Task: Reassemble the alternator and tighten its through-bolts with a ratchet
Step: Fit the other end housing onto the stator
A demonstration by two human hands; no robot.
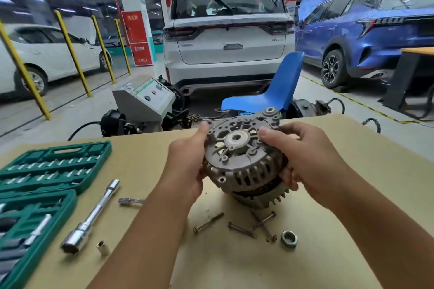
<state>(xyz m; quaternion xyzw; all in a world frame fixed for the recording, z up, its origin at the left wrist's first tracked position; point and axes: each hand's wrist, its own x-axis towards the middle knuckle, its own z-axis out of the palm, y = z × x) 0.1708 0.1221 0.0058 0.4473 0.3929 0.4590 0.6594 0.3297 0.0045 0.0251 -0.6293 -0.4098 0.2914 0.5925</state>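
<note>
A grey, dirty alternator (244, 166) stands tilted on the tan table (352, 159), its rear housing with a white centre bearing facing me. My left hand (187, 162) grips its left side, thumb on the upper rim. My right hand (303, 155) grips the right side, thumb near the centre. Several rusty through-bolts (242, 230) lie loose on the table in front of the alternator, with a large nut (289, 239) to their right. A chrome ratchet extension with a socket (91, 218) lies to the left, untouched.
An open green socket set case (47, 185) fills the left of the table. A small bit (131, 201) and a small socket (102, 247) lie near the chrome tool. Beyond the table stand a blue chair (277, 87), a grey machine (145, 101) and parked cars.
</note>
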